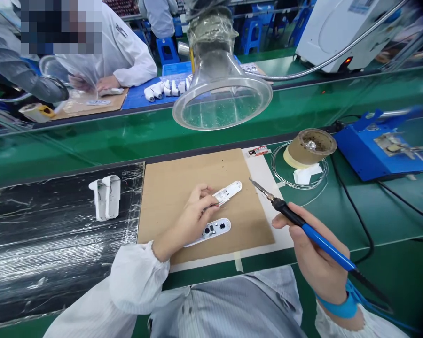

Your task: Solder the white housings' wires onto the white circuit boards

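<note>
My left hand [199, 211] is closed at the near end of a narrow white circuit board [231, 190] with a rounded tip, over a sheet of brown cardboard [172, 183]. Thin wires show by its fingertips. Below that hand lies a second white circuit board [218, 227] with dark components, its left part under the wrist. My right hand [317, 249] grips a soldering iron [326, 244] with a blue handle like a pen. The iron's metal tip points up and left, a little apart from the first board. A blue band circles the right wrist.
Two white plastic shell pieces [107, 197] rest on the black-wrapped surface [56, 244] at left. A clear fume hood [222, 103] hangs above. Right of the cardboard are coiled solder wire [275, 164], a round pot [310, 148] and a blue iron stand [366, 150]. A co-worker [127, 51] sits opposite.
</note>
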Motion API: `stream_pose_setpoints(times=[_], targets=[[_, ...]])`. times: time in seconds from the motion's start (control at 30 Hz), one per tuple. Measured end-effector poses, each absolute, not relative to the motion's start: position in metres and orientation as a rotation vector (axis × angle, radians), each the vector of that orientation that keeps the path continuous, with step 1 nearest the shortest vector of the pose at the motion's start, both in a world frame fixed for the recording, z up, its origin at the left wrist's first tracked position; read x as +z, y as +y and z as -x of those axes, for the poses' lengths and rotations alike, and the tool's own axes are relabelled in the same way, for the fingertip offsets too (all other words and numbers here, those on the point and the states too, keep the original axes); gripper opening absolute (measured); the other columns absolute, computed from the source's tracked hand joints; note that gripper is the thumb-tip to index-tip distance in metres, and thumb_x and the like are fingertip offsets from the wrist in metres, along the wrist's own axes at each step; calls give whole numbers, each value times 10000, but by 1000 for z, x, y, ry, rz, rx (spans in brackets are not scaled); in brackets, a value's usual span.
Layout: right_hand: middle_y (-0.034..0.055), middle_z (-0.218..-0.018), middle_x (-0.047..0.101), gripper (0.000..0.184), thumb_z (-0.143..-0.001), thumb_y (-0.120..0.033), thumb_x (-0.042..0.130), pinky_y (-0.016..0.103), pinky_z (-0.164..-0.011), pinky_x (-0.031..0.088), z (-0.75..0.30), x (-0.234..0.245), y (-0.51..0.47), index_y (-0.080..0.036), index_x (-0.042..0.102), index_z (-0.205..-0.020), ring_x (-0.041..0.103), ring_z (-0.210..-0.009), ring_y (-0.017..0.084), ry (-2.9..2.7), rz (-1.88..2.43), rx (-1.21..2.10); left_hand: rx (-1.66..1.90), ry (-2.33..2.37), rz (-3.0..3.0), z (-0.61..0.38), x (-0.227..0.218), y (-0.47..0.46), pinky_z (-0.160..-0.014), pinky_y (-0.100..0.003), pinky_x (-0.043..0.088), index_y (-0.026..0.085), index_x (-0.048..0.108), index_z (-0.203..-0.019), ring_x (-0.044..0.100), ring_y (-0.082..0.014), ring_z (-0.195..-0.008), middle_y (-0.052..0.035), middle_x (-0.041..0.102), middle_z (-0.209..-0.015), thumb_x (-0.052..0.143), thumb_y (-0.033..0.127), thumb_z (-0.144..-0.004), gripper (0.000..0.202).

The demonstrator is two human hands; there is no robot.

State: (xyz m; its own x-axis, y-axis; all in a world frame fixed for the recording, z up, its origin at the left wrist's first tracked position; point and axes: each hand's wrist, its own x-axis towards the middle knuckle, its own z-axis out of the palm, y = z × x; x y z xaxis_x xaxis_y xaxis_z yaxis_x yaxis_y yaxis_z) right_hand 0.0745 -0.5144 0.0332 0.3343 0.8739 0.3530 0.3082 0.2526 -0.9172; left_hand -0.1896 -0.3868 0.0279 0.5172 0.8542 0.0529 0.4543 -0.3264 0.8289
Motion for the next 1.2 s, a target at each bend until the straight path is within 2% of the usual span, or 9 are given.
stream_pose_setpoints(times=[0.07,0.2,0.3,0.43,0.57,0.7,0.83,1.0,1.2], targets=[[33,-1044,832,424,-1066,-184,665,476,-958,698,-76,32,-518,-294,714,-1473,815,-1027,263,-1226,1289,596,634,1034,-2036,189,25,-394,-1091,-449,533,210,714,-1009,606,-240,-1192,-122,511,-1445,554,217,-1100,184],[45,-1075,833,402,-1079,-212,657,427,-920,708,-78,28,-525,-293,718,-1468,813,-1034,253,-1221,1255,667,636,940,-2240,192,20,-401,-1117,-502,554,213,710,-1082,582,-269,-1314,-135,495,-1466,536,168,-1107,182],[51,-1113,830,372,-1082,-244,659,426,-945,698,-82,24,-530,-301,736,-1441,805,-1054,254,-1216,1269,722,612,899,-2423,195,16,-404,-1079,-528,590,227,717,-1145,582,-285,-1325,-137,487,-1490,521,130,-1102,223],[50,-1062,831,313,-1073,-255,670,389,-954,684,-86,21,-536,-284,777,-1366,804,-1025,240,-1200,1273,760,566,878,-2572,198,13,-411,-1034,-522,615,213,705,-1140,587,-301,-1320,-147,496,-1486,503,107,-1103,231],[39,-913,817,248,-1074,-276,661,345,-854,692,-88,23,-537,-269,799,-1280,810,-901,227,-1106,1264,817,527,845,-2699,197,16,-416,-1021,-499,610,193,685,-1179,586,-301,-1296,-160,513,-1469,535,105,-1098,192],[49,-865,817,197,-1070,-308,668,341,-805,697,-88,23,-533,-257,806,-1201,813,-847,233,-1052,1272,900,540,827,-2807,195,19,-416,-951,-457,607,184,675,-1202,600,-287,-1208,-164,545,-1452,511,106,-1107,204],[33,-803,806,172,-1079,-331,667,273,-747,675,-87,20,-525,-262,816,-1131,799,-791,195,-1058,1308,942,557,805,-2828,193,20,-415,-927,-431,589,173,667,-1156,593,-283,-1183,-165,553,-1438,513,111,-1112,172],[23,-805,812,147,-1068,-328,685,242,-717,662,-83,17,-514,-268,811,-1112,796,-761,173,-1087,1331,956,540,800,-2815,192,23,-416,-953,-443,581,157,658,-1132,581,-288,-1180,-176,556,-1415,512,107,-1110,155],[22,-807,823,124,-1039,-312,710,242,-692,677,-79,19,-506,-260,816,-1078,811,-739,179,-1104,1400,961,490,824,-2810,190,31,-416,-918,-440,592,142,671,-1125,590,-285,-1143,-188,597,-1366,481,99,-1114,195]])
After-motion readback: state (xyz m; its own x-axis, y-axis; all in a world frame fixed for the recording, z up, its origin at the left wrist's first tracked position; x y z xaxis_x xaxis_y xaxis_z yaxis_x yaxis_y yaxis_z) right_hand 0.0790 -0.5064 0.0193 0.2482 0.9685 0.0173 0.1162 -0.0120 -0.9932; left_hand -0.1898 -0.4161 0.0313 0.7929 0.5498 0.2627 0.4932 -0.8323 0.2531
